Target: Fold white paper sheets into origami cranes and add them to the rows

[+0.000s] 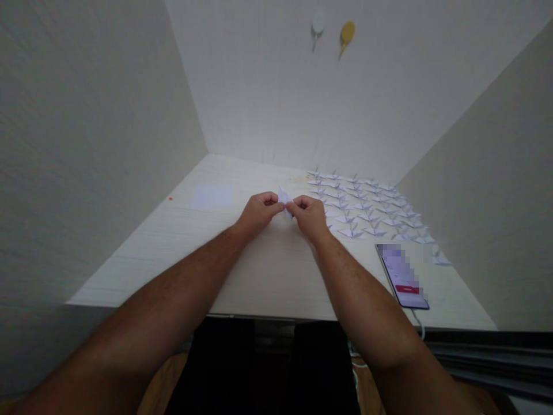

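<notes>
My left hand [258, 211] and my right hand [309, 215] meet over the middle of the pale wooden table [268, 271]. Both pinch a small folded piece of white paper [285, 199] between their fingertips, held just above the tabletop. Fingers of both hands are curled closed on it. A flat white paper sheet [212, 196] lies to the left of my left hand. Rows of several folded paper cranes [367, 207] are laid out to the right of my right hand.
A phone [401, 275] with a lit screen lies near the table's front right edge, its white cable [418, 323] hanging off. One crane [440, 259] sits apart beside it. Walls close in on three sides; two hooks [332, 33] hang on the back wall.
</notes>
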`<state>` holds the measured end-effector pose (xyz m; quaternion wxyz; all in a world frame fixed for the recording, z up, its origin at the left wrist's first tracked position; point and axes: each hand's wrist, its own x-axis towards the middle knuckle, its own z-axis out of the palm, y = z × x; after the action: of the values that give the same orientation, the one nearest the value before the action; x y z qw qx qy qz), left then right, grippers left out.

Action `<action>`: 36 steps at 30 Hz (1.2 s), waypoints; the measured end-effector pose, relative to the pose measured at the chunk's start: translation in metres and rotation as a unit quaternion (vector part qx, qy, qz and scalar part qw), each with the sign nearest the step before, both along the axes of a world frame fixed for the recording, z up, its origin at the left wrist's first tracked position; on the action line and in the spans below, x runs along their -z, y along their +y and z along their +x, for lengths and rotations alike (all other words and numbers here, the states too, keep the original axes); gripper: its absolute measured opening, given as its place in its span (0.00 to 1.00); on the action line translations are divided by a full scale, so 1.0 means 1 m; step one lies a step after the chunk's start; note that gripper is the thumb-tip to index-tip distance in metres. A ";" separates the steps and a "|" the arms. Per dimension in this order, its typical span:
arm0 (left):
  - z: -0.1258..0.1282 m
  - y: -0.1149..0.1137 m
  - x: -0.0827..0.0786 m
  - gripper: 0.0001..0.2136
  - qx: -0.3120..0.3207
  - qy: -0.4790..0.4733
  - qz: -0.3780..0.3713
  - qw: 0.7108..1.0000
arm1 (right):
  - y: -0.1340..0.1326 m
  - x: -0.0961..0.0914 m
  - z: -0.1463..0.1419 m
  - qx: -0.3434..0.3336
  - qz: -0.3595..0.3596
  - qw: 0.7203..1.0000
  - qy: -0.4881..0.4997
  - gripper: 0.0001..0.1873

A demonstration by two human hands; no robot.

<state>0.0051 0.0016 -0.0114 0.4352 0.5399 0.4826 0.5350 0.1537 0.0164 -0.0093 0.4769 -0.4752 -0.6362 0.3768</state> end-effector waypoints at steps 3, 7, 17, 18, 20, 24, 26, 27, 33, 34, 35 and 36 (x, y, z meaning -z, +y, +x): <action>-0.001 0.003 0.003 0.09 -0.008 0.004 -0.002 1.000 | 0.002 0.005 -0.001 -0.009 -0.009 1.000 0.002 0.13; -0.002 0.003 0.003 0.08 -0.014 0.006 -0.020 1.000 | 0.004 0.010 -0.002 -0.008 0.003 0.998 0.057 0.13; -0.001 0.000 -0.001 0.11 0.014 -0.090 -0.055 0.994 | 0.000 0.004 -0.002 0.007 0.031 0.998 0.048 0.07; -0.002 0.001 -0.002 0.11 0.006 -0.108 -0.064 0.992 | 0.000 0.004 -0.002 0.009 0.047 0.998 0.046 0.07; -0.004 0.002 -0.005 0.13 -0.003 -0.138 -0.102 0.985 | 0.000 0.005 -0.001 0.015 0.081 0.996 0.034 0.07; -0.008 0.002 -0.009 0.21 0.044 -0.168 -0.198 0.965 | -0.002 0.006 -0.001 0.011 0.138 0.990 -0.002 0.06; -0.008 0.003 -0.007 0.18 0.065 -0.179 -0.188 0.964 | -0.002 0.008 -0.001 -0.002 0.153 0.988 -0.018 0.06; -0.008 0.003 -0.006 0.17 0.061 -0.181 -0.169 0.967 | -0.003 0.009 -0.002 -0.009 0.155 0.988 -0.024 0.05; -0.007 0.005 0.003 0.25 -0.030 -0.163 -0.087 0.982 | -0.005 0.009 -0.005 0.018 0.118 0.993 -0.010 0.09; -0.007 0.005 0.003 0.24 -0.033 -0.155 -0.078 0.984 | -0.006 0.008 -0.005 0.026 0.107 0.994 -0.009 0.09; -0.007 0.004 0.003 0.23 -0.031 -0.145 -0.070 0.986 | -0.006 0.008 -0.006 0.031 0.099 0.995 -0.011 0.09; -0.006 0.003 0.002 0.22 -0.028 -0.136 -0.064 0.988 | -0.006 0.007 -0.006 0.032 0.094 0.995 -0.013 0.09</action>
<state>-0.0009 0.0051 -0.0139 0.5151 0.4197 0.4668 0.5836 0.1480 0.0102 -0.0166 0.5230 -0.4537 -0.6593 0.2933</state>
